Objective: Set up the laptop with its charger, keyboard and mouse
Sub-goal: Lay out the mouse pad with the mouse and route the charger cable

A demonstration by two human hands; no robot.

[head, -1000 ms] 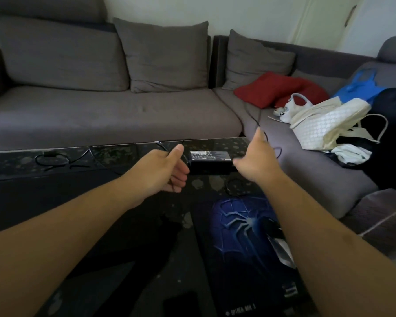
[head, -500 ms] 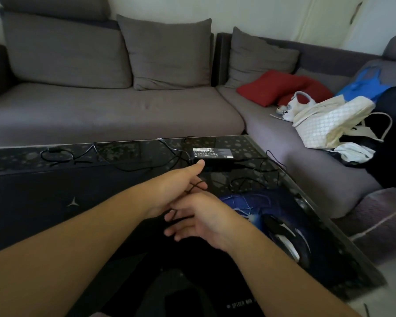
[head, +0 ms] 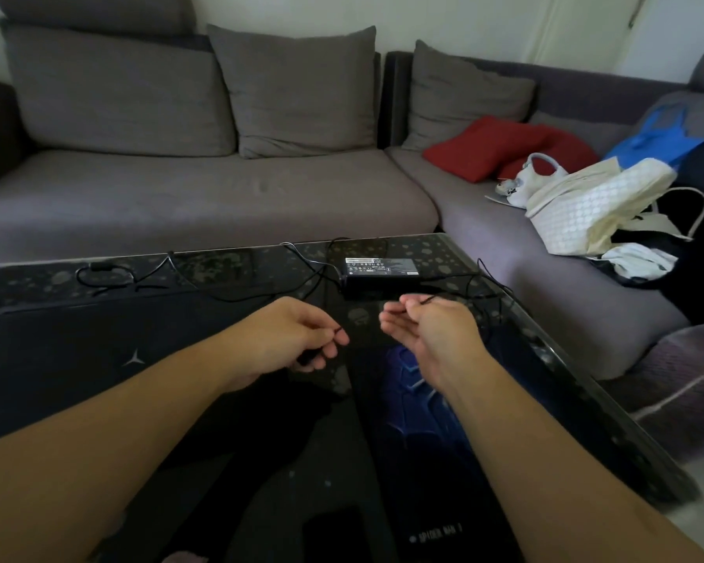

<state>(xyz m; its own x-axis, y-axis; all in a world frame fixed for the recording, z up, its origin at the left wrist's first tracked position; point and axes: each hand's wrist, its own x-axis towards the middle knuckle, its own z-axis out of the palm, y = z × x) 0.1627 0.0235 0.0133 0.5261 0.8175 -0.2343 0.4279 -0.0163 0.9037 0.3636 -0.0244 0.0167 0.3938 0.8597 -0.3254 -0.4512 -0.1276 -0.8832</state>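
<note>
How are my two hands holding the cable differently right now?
The left hand faces knuckles up with its fingers curled under, pinching the thin black cable at its fingertips. The right hand is turned more palm up, fingers loosely spread, gripping the cable between thumb and forefinger. The left hand sits nearer you, the right closer to the charger brick. Both hover above the table.

Grey corner sofa (head: 204, 197) far behind the dark glass table (head: 435, 253). Grey cushions (head: 297, 91) upright against its back. Far right on the seat: red pillow (head: 484, 146), white bags (head: 594, 205), blue cloth (head: 655, 136). Blue spider-print mat (head: 419, 400) on table, near right.
</note>
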